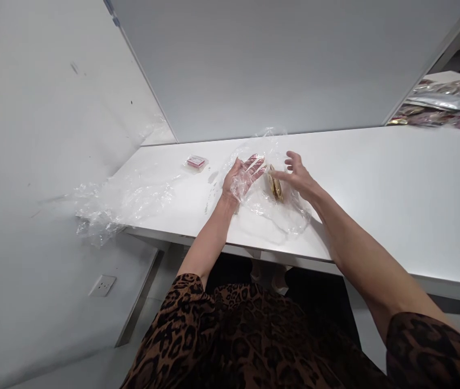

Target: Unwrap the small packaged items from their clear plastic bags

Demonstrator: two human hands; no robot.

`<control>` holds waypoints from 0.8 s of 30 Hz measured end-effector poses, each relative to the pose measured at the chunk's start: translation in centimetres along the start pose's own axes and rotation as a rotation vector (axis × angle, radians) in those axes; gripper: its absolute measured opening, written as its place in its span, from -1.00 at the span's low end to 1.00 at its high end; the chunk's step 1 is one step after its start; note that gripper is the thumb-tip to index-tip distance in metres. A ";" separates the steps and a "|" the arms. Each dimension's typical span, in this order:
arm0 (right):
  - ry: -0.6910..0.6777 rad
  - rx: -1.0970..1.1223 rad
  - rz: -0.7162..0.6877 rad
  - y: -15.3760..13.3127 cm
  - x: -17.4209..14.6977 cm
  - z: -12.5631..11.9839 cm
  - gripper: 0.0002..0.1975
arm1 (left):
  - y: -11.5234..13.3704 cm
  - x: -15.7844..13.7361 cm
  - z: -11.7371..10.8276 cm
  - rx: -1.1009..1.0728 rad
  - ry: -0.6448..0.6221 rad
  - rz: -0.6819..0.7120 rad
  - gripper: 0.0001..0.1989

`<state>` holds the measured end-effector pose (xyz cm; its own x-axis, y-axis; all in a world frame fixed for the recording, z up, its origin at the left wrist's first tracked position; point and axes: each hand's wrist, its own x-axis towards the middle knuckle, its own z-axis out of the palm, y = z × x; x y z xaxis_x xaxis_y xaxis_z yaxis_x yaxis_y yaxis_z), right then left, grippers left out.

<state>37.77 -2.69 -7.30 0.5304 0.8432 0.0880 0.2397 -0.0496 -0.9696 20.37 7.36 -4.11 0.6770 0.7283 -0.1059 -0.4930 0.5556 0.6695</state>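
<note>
A clear plastic bag (284,213) lies on the white table (375,178) in front of me. My left hand (242,175) is inside or under the bag's film, palm up, fingers spread. My right hand (298,174) hovers beside it with fingers apart, its fingertips close to a small bundle of gold-coloured pieces (275,185) lying in the bag. I cannot tell whether the right fingers touch the bundle.
A small pink packet in clear wrap (196,161) lies to the left. Crumpled clear plastic sheeting (112,208) hangs over the table's left end. Shiny foil bags (444,102) pile at the far right. White walls close in behind and left.
</note>
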 end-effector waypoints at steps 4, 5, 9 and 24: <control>-0.073 -0.206 -0.054 0.1 0.0 0.0 0.09 | 0.4 -0.6 0.4 0.009 -0.037 0.067 -0.69; -0.047 -0.242 -0.033 0.4 0.3 -0.4 0.06 | 0.6 -0.7 0.4 0.017 -0.034 0.085 -0.68; 0.160 -0.389 0.079 1.3 1.5 -2.7 -0.09 | 1.0 -0.8 0.4 0.059 0.017 0.159 -0.68; 0.083 -0.580 0.025 2.7 1.5 -1.0 -0.21 | 2.1 -0.4 -1.0 0.074 0.025 0.236 -0.61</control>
<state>40.00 -2.05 -9.54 0.5977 0.7946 0.1066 0.6196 -0.3735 -0.6904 18.50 8.67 -3.38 0.5339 0.8445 0.0423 -0.5938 0.3388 0.7298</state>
